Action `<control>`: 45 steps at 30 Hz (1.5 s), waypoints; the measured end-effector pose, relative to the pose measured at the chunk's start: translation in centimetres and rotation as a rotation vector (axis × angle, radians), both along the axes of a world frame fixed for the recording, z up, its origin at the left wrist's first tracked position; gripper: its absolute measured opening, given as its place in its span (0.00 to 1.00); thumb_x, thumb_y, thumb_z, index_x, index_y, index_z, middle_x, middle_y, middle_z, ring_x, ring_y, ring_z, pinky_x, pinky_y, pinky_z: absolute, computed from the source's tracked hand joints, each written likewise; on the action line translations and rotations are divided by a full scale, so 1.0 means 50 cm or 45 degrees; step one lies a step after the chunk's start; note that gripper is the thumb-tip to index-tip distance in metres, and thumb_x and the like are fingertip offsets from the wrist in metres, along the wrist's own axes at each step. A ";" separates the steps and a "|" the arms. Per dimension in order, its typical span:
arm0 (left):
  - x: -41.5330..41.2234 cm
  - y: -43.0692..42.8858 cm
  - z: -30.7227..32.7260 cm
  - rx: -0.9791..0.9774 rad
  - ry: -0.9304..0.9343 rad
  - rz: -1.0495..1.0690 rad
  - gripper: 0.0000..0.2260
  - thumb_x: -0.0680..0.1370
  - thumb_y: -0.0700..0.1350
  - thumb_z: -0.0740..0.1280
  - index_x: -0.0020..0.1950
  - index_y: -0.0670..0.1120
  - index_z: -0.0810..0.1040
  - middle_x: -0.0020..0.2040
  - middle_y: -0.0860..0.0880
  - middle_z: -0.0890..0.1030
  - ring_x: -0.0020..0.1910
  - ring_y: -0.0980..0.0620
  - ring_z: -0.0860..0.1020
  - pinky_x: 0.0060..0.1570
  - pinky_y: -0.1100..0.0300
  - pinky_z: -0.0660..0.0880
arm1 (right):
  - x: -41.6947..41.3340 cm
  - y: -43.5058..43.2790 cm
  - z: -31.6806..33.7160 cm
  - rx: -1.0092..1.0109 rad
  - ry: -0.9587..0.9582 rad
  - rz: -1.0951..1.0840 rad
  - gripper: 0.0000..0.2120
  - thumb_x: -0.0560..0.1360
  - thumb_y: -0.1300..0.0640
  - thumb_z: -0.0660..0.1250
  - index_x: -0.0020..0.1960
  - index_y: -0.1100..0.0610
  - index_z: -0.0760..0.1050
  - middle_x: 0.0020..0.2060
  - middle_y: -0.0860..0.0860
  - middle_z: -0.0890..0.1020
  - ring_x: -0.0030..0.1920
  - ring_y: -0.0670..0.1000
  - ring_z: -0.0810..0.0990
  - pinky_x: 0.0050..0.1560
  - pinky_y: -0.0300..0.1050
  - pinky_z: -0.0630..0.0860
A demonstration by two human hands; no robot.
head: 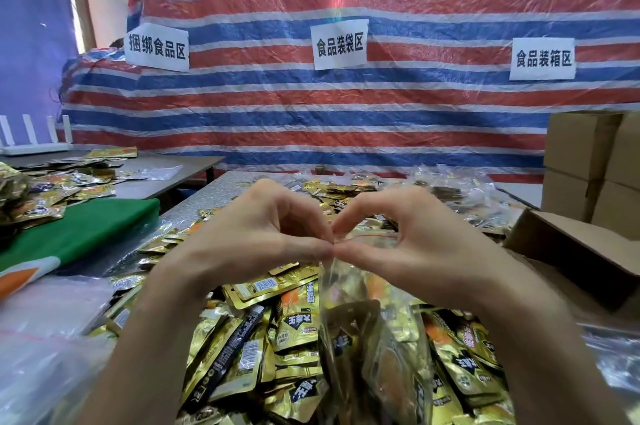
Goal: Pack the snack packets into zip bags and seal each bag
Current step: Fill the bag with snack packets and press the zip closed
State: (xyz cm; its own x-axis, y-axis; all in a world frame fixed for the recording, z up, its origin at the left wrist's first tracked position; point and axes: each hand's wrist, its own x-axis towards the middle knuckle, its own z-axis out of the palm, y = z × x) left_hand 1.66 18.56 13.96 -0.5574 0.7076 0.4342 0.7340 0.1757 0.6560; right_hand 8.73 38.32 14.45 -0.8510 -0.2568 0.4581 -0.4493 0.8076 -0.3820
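Note:
A clear zip bag (360, 327) holding gold snack packets hangs upright in front of me, above a big heap of loose gold snack packets (252, 348). My left hand (249, 234) and my right hand (408, 237) meet at the bag's top edge. Thumb and fingertips of both hands pinch the zip strip side by side at its middle. The red line of the zip shows just behind my right fingers.
A stack of empty clear zip bags (45, 331) lies at the lower left beside a green cloth (79, 230). An open cardboard box (568, 251) stands at the right, with stacked cartons (588, 161) behind it. Filled bags (460, 192) lie at the table's far side.

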 end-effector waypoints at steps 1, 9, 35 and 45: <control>0.001 0.001 0.001 -0.001 0.009 -0.006 0.04 0.72 0.44 0.74 0.43 0.45 0.86 0.39 0.39 0.83 0.40 0.34 0.78 0.40 0.35 0.74 | -0.001 0.000 -0.001 0.001 -0.033 0.009 0.07 0.77 0.46 0.71 0.53 0.45 0.83 0.47 0.37 0.83 0.52 0.34 0.78 0.52 0.33 0.71; 0.002 0.006 0.000 0.092 0.030 -0.033 0.02 0.72 0.42 0.74 0.42 0.45 0.86 0.37 0.42 0.82 0.38 0.36 0.78 0.37 0.38 0.73 | 0.003 0.009 -0.002 -0.018 -0.046 0.055 0.02 0.76 0.47 0.71 0.47 0.44 0.82 0.44 0.40 0.82 0.51 0.38 0.78 0.55 0.47 0.76; -0.019 -0.002 -0.018 0.171 -0.027 -0.173 0.09 0.73 0.47 0.69 0.35 0.49 0.85 0.31 0.47 0.80 0.31 0.55 0.76 0.34 0.64 0.72 | 0.018 0.063 0.014 -0.336 -0.207 0.168 0.06 0.67 0.46 0.74 0.38 0.48 0.84 0.40 0.58 0.84 0.45 0.61 0.82 0.47 0.56 0.79; 0.001 0.013 -0.006 0.087 -0.059 -0.167 0.08 0.73 0.46 0.71 0.34 0.47 0.83 0.31 0.48 0.79 0.32 0.53 0.77 0.36 0.60 0.72 | 0.022 0.067 0.011 -0.245 -0.297 0.112 0.05 0.74 0.58 0.75 0.42 0.48 0.84 0.38 0.50 0.83 0.39 0.47 0.81 0.44 0.43 0.80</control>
